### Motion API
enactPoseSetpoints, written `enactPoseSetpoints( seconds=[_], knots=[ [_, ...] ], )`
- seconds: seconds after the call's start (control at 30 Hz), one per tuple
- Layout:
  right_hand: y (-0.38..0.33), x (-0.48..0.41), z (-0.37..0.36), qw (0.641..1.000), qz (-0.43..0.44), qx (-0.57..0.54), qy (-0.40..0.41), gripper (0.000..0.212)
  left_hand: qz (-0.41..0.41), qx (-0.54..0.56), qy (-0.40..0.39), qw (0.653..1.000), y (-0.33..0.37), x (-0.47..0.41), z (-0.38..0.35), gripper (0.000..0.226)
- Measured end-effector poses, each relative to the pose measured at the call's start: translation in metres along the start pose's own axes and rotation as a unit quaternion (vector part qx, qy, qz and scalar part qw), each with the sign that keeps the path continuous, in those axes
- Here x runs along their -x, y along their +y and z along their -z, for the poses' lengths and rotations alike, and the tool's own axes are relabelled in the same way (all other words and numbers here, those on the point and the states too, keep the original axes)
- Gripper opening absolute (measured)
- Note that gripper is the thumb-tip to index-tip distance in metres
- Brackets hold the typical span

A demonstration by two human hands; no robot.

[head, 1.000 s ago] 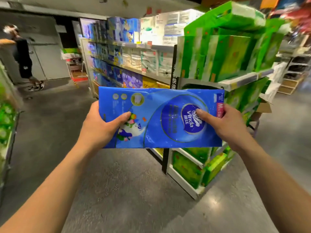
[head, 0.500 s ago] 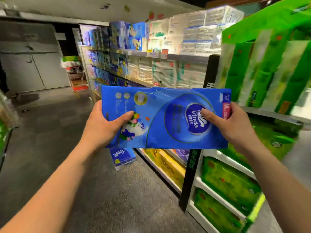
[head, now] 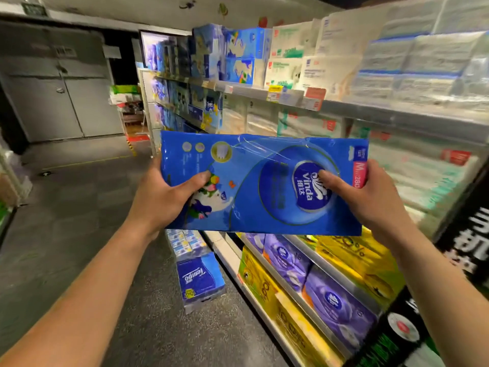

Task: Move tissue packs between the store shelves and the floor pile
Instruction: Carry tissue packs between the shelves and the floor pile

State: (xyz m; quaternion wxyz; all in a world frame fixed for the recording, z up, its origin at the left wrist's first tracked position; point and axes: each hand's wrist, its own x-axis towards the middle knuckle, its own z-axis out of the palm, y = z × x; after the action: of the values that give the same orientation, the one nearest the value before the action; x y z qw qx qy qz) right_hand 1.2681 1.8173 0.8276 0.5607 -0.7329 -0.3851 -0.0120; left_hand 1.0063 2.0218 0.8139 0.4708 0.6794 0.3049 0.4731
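The store shelves [head: 357, 111] fill the view from 12 round to 5 o'clock, stocked tier on tier with tissue goods, with purple packs [head: 285, 256] and yellow packs [head: 260, 284] on the low tiers at 5 o'clock. The grey floor [head: 66, 221] takes up 7 to 10 o'clock. At the centre the blue tissue pack [head: 264, 186] is held up flat and lengthwise in the air, resting on neither a shelf nor the ground, so this transfer looks about halfway through. Which way it is bound, shelf or pile, I cannot tell. Just below it, at 6 o'clock, the floor pile [head: 199, 279] stands against the foot of the shelving, a few blue packs by the look of it, so more carries in either direction seem likely to remain. The left hand [head: 161, 200], at 9 o'clock of the pack, grips its left end, thumb pressed on the printed face and fingers hidden behind. The right hand [head: 370, 197], at 3 o'clock, grips the right end likewise, thumb lying on the brand oval and fingers wrapped round the back.
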Motion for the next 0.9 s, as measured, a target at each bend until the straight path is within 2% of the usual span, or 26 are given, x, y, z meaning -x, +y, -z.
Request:
enactPoseSetpoints(
  seconds=[0.1, 0.27, 0.4, 0.47, 0.63, 0.9],
  knots=[
    [0.007, -0.051, -0.052, 1.000, -0.011, 0.010, 0.012, 0.083, -0.009, 0.014, -0.014, 1.000, -0.036, -0.071, 0.003, 0.062],
    [0.020, -0.125, -0.144, 0.998, -0.022, 0.022, 0.049, 0.070, -0.042, 0.003, -0.053, 0.998, -0.094, -0.206, 0.013, 0.046],
    [0.020, -0.183, -0.212, 0.995, -0.031, 0.048, 0.087, 0.063, -0.037, -0.002, -0.099, 0.994, -0.127, -0.315, 0.025, 0.064],
    [0.013, -0.212, -0.243, 0.992, -0.037, 0.060, 0.105, 0.072, -0.040, -0.009, -0.113, 0.993, -0.137, -0.367, 0.031, 0.060],
    [0.000, -0.286, -0.305, 0.988, -0.041, 0.075, 0.130, 0.079, -0.063, -0.014, -0.128, 0.990, -0.162, -0.475, 0.035, 0.060],
    [0.015, -0.407, -0.392, 0.980, -0.035, 0.120, 0.154, 0.070, -0.073, 0.034, -0.151, 0.985, -0.219, -0.638, 0.018, 0.072]
  ],
)
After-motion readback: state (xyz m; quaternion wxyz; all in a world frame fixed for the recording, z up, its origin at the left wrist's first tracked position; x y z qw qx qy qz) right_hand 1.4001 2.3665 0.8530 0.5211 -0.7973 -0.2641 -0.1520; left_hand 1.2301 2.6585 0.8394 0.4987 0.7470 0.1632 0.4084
